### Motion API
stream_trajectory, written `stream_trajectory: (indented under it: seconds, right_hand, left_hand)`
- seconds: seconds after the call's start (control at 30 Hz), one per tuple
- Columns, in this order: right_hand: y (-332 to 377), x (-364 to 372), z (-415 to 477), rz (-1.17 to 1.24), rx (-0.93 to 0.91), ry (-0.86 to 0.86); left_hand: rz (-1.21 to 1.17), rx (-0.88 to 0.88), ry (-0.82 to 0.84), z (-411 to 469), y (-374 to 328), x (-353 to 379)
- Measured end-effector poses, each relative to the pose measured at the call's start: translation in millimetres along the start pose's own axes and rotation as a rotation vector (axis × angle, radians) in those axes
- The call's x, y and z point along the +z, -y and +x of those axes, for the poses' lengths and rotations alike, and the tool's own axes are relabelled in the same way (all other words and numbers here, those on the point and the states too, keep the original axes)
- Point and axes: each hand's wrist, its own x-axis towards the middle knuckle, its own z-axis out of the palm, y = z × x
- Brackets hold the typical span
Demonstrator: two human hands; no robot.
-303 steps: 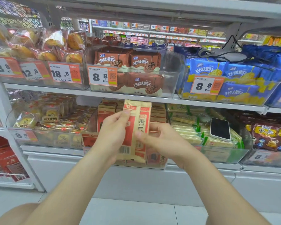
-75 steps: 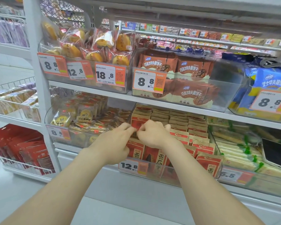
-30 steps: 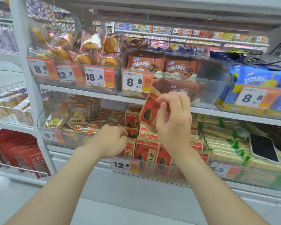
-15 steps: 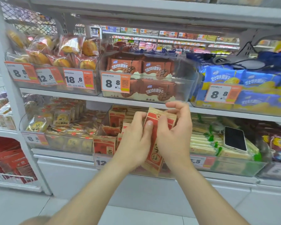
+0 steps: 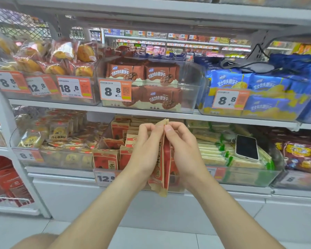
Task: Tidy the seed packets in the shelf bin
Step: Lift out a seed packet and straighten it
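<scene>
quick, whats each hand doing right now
left hand: pinching the top of the packets
right hand: pinching the same packets from the other side

- Left hand (image 5: pixel 145 150) and right hand (image 5: pixel 184 150): on either side of the held seed packets (image 5: pixel 162 169), in front of the shelf bin (image 5: pixel 176 187).
- Shelf bin: on the lower shelf (image 5: pixel 61 174), between a cake bin (image 5: pixel 61 159) at left and a wafer bin (image 5: pixel 241 177) at right.
- Phone (image 5: pixel 247 147): lying on the wafer bin's contents.
- Biscuit bin (image 5: pixel 188 87): on the upper shelf (image 5: pixel 61 106), directly above the shelf bin.
</scene>
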Motion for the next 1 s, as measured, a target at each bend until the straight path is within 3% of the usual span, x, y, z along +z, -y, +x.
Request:
stream_trajectory:
  seconds: [0.17, 0.33, 0.5, 0.73, 1.0]
  right_hand:
    - [3.9, 1.0, 2.4, 0.326, 0.210, -0.083]
    - [-0.1, 5.6, 8.5, 0.132, -0.009, -0.235]
    - [3.6, 3.9, 6.6, 0.021, -0.115, -0.246]
    - [9.9, 4.7, 2.2, -0.016, -0.115, -0.119]
    - [15.5, 7.3, -9.8, -0.223, 0.132, 0.334]
  left_hand:
    - [0.076, 0.076, 0.098, -5.0, -1.5, 4.9]
    - [0.200, 0.160, 0.150, -2.8, -5.3, 3.2]
    - [0.280, 0.211, 0.163, -1.6, -8.9, -4.1]
    - [0.146, 0.156, 0.149, -1.4, -13.8, -14.2]
    - [-0.147, 0.109, -0.120, 15.5, -16.8, -28.0]
